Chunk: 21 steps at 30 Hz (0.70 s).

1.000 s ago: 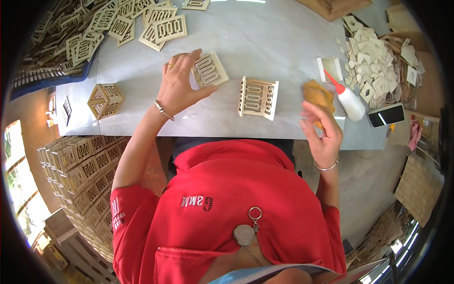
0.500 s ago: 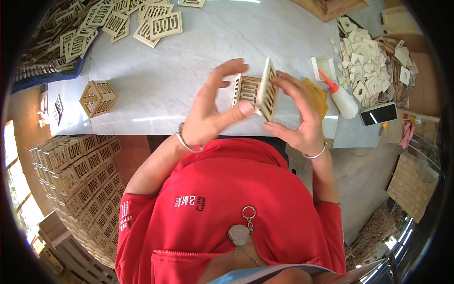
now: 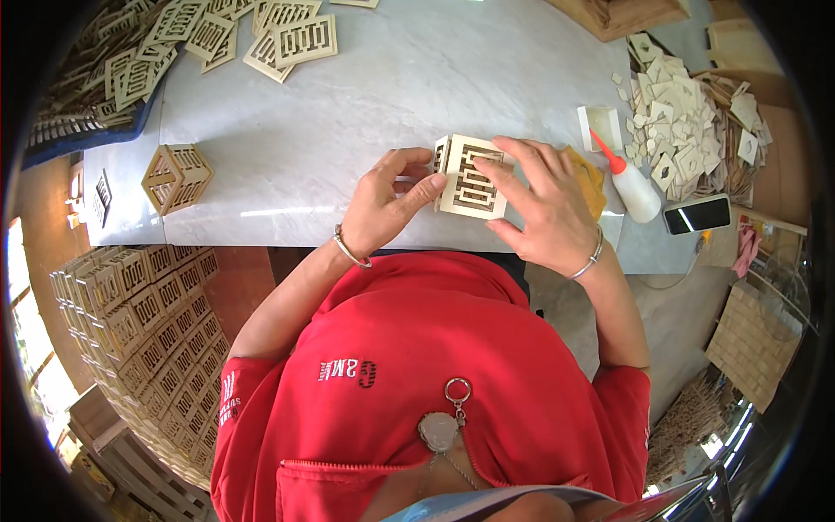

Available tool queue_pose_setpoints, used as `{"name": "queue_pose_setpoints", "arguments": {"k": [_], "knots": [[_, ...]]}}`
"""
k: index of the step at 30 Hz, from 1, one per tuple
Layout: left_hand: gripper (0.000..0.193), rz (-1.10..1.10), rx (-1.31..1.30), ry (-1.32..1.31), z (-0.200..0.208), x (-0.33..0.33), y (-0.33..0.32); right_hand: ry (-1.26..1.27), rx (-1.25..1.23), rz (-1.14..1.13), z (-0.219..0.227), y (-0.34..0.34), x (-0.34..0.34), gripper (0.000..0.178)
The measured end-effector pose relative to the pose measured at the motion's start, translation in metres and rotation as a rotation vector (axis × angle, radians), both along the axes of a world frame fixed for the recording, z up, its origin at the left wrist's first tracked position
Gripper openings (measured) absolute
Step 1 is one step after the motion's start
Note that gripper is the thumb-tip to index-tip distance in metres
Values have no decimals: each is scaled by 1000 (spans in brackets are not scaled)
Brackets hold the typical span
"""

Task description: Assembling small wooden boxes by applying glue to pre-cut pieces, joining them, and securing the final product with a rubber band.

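Grey marbled tabletop (image 3: 348,104): left hand (image 3: 390,193) and right hand (image 3: 552,204) grasped a pale slotted wooden box (image 3: 451,178), apparently (my read) seating its upward-facing panel (image 3: 475,178); next move likely needed flush edges.

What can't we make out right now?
Head view, all:
Slatted box interior: mostly behind the facing panel and right hand.
Yellow cloth: partly behind that hand.
Panel pile: left side lost in dark fisheye rim.
Bottle contents: hidden by opaque white walls.
Brown wooden piece: cut by top edge.
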<state>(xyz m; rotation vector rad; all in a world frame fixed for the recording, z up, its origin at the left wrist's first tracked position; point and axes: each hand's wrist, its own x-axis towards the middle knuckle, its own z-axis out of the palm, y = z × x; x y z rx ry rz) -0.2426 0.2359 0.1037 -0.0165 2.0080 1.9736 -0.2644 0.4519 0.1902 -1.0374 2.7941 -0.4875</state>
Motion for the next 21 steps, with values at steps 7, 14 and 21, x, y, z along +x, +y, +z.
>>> {"name": "queue_pose_setpoints", "arguments": {"k": [7, 14, 21], "knots": [[43, -8, -5, -23, 3, -1, 4, -45, -19, -2, -6, 0, 0, 66], [41, -26, -56, 8, 2, -4, 3, -64, -32, -5, -12, 3, 0, 73], [41, -33, -66, -1, 6, -5, 4, -731, -894, -534, -64, 23, 18, 62]]}}
